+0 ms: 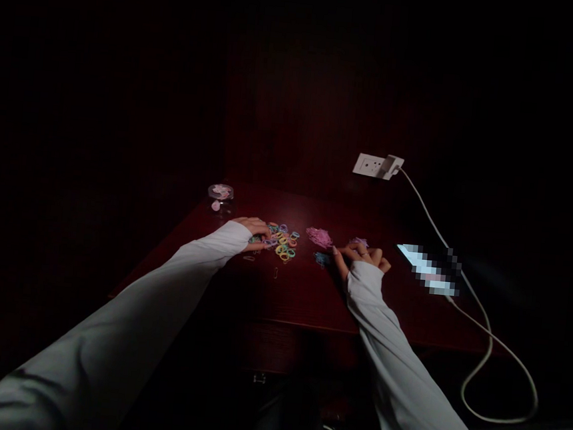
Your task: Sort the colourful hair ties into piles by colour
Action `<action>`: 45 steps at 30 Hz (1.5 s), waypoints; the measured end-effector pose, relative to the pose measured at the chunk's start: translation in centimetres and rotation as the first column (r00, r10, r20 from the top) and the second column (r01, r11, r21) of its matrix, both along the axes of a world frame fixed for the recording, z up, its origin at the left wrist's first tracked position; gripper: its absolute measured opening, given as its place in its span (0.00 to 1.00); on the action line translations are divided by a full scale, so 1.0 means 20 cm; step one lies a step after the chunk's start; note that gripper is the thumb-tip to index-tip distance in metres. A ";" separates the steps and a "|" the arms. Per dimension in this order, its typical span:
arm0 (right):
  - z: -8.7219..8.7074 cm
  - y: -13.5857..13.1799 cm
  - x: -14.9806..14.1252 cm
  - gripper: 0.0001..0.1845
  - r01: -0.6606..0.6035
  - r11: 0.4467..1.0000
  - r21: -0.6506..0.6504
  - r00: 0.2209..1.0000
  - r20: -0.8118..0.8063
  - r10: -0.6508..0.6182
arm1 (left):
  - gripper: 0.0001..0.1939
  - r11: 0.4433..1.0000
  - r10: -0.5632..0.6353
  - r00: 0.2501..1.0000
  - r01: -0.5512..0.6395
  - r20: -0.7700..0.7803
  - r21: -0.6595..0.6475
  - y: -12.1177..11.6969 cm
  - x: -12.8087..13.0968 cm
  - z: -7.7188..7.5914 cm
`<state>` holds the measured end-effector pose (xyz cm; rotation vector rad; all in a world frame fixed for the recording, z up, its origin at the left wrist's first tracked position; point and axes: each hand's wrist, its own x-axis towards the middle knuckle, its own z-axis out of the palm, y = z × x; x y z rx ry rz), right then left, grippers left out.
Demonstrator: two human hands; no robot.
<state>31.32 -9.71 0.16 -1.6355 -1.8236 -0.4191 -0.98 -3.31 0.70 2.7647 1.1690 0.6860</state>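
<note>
My left hand point(258, 230) reaches into a loose pile of small hair ties point(285, 241) in yellow, green, orange and purple. Its thumb and index finger come close together at the pile's left side; what lies between them is too small to make out. Farther right, my right hand point(363, 256) has its thumb and index tips drawn together beside a little heap of blue clips point(321, 259). Anything between those tips is hidden. A pink heap of small thin pieces point(319, 236) lies just past the blue one. Behind my right fingers a purple heap point(359, 242) partly shows.
Paper clips point(276, 272) lie loose near the front of the dark red table point(278, 305). A clear round container point(220, 199) stands back left. On the right lies a lit phone point(427, 270); its white cable point(431, 218) runs to a wall socket point(370, 165) and loops past the table edge.
</note>
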 end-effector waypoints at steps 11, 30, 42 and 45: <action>0.01 0.00 0.00 0.26 -0.010 1.000 -0.016 1.000 0.019 0.011 | 0.13 0.989 0.105 0.994 -0.107 0.023 0.100 0.07 -0.04 -0.03; -0.03 0.03 0.02 0.26 -0.034 0.999 -0.026 0.998 0.046 0.035 | 0.10 0.999 -0.024 0.999 0.026 -0.034 0.041 -0.04 0.01 0.03; -0.01 0.02 0.01 0.25 -0.049 0.998 -0.048 0.997 0.049 0.051 | 0.09 0.999 -0.031 0.998 0.033 -0.049 0.037 -0.03 0.02 0.02; -0.01 0.01 0.01 0.24 -0.051 0.997 -0.051 0.997 0.052 0.054 | 0.08 0.999 -0.020 0.998 0.022 -0.052 0.042 -0.03 0.03 0.02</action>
